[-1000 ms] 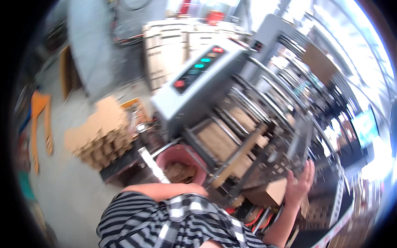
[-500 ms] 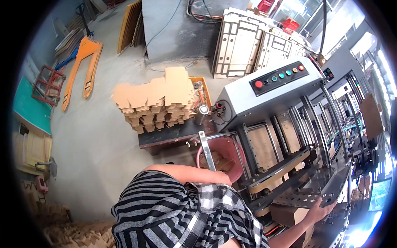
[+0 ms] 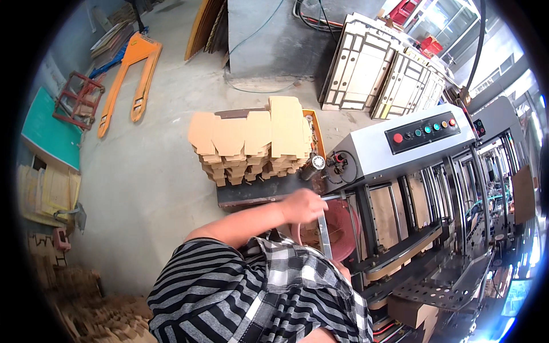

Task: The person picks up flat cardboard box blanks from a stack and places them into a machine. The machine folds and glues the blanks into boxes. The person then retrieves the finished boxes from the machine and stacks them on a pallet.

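Observation:
My left hand (image 3: 305, 206) is over the near right edge of the dark table, its fingers curled in and slightly blurred. It is beside the upper end of a flat metal bar (image 3: 325, 234); I cannot tell whether it touches the bar or what the fingers hold. Only a bit of my right hand (image 3: 342, 270) shows past my checked shirt, near the bar's lower end, with the fingers hidden. Beneath the bar is a pink bucket (image 3: 347, 228) with brown cardboard scraps in it. Stacked die-cut cardboard blanks (image 3: 243, 134) lie on the dark table (image 3: 251, 194).
At right stands a grey machine (image 3: 372, 154) with a button panel, rails and a perforated metal plate (image 3: 440, 293). A metal cylinder (image 3: 314, 166) and a yellow tray (image 3: 315, 126) sit beside the blanks. An orange pallet jack (image 3: 137, 51) and leaning die boards (image 3: 360, 63) are farther off.
My left hand has moved up and forward to the bar's upper end. My right hand has left the perforated plate and come in toward my body. The view has shifted, so the scene sits farther right.

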The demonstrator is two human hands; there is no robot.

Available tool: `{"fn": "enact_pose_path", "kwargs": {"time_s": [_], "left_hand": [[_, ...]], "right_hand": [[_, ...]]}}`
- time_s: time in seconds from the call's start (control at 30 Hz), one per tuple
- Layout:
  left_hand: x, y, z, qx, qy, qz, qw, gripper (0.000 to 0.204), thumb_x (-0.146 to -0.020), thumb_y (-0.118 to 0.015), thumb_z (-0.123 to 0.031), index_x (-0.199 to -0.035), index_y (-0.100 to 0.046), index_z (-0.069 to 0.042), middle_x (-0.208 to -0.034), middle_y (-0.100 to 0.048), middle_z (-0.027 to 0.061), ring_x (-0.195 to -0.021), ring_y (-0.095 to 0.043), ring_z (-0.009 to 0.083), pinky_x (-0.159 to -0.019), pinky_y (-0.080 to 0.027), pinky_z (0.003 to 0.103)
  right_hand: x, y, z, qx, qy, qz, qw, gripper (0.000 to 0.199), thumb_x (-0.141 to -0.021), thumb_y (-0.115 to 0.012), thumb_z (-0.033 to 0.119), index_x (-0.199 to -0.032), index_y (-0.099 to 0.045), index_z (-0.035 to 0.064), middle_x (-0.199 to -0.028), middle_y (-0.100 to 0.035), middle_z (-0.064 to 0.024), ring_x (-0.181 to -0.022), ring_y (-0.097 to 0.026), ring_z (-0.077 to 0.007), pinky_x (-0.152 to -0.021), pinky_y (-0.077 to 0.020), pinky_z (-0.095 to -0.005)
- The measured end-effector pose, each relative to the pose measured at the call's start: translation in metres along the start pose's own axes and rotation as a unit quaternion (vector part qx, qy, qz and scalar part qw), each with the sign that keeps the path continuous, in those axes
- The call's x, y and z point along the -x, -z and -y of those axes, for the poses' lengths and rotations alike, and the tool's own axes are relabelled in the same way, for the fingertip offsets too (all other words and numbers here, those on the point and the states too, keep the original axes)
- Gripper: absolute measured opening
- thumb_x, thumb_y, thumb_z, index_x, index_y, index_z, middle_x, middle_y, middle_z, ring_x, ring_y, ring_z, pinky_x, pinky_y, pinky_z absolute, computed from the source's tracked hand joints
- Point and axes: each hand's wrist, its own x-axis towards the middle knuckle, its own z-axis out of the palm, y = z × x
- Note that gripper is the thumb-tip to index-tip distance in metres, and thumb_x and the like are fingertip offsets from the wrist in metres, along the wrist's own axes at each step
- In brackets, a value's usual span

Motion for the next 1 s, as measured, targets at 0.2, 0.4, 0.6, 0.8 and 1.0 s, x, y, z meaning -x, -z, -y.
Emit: {"fn": "enact_pose_path", "kwargs": {"time_s": [0.2,0.4,0.6,0.8,1.0], "left_hand": [[-0.002,0.087,0.084,-0.099,0.119,-0.164,0.974,0.016,-0.072,-0.061,-0.014,-0.082,-0.064,-0.002,-0.079,-0.061,0.0172,-0.079,-0.057,0.0359,-0.074,-0.046,0.045],[0.04,0.114,0.211,-0.271,0.259,-0.022,0.927,0.056,-0.082,-0.064,-0.022,-0.129,-0.047,0.002,-0.135,-0.045,0.0228,-0.128,-0.038,0.0378,-0.109,-0.027,0.048],[0.043,0.102,0.221,-0.425,0.294,0.108,0.85,0.063,-0.089,-0.056,-0.041,-0.14,-0.038,-0.008,-0.144,-0.037,0.0162,-0.132,-0.033,0.0363,-0.107,-0.027,0.053],[0.024,0.112,0.19,-0.434,0.352,0.169,0.812,0.063,-0.09,-0.053,-0.045,-0.141,-0.037,-0.012,-0.147,-0.034,0.0123,-0.133,-0.032,0.0364,-0.105,-0.028,0.054],[0.051,0.124,0.238,-0.304,0.096,-0.025,0.948,0.059,-0.084,-0.063,-0.026,-0.135,-0.042,-0.002,-0.139,-0.04,0.0211,-0.127,-0.038,0.0386,-0.105,-0.031,0.048]], "right_hand": [[-0.037,-0.006,0.049,0.154,-0.043,0.002,0.987,0.045,-0.075,-0.066,0.02,-0.119,-0.059,0.0119,-0.097,-0.065,-0.0151,-0.089,-0.063,-0.0352,-0.074,-0.0511,-0.0449],[-0.049,-0.038,0.059,0.139,-0.076,0.007,0.987,0.033,-0.075,-0.066,0.02,-0.104,-0.06,0.0061,-0.098,-0.064,-0.0162,-0.091,-0.063,-0.0355,-0.077,-0.0503,-0.046],[-0.01,-0.074,0.044,0.12,-0.204,0.019,0.971,0.032,-0.075,-0.062,0.024,-0.102,-0.06,0.0073,-0.094,-0.063,-0.016,-0.086,-0.064,-0.0356,-0.072,-0.0521,-0.0472],[0.015,-0.101,0.056,0.021,-0.255,0.036,0.966,0.023,-0.078,-0.056,0.02,-0.095,-0.063,0.0056,-0.092,-0.065,-0.0171,-0.09,-0.065,-0.0366,-0.074,-0.0531,-0.0466],[0.001,-0.101,0.059,0.031,-0.208,0.019,0.977,0.022,-0.077,-0.057,0.016,-0.095,-0.062,0.0043,-0.092,-0.065,-0.0177,-0.088,-0.064,-0.037,-0.073,-0.0523,-0.0471]]}}
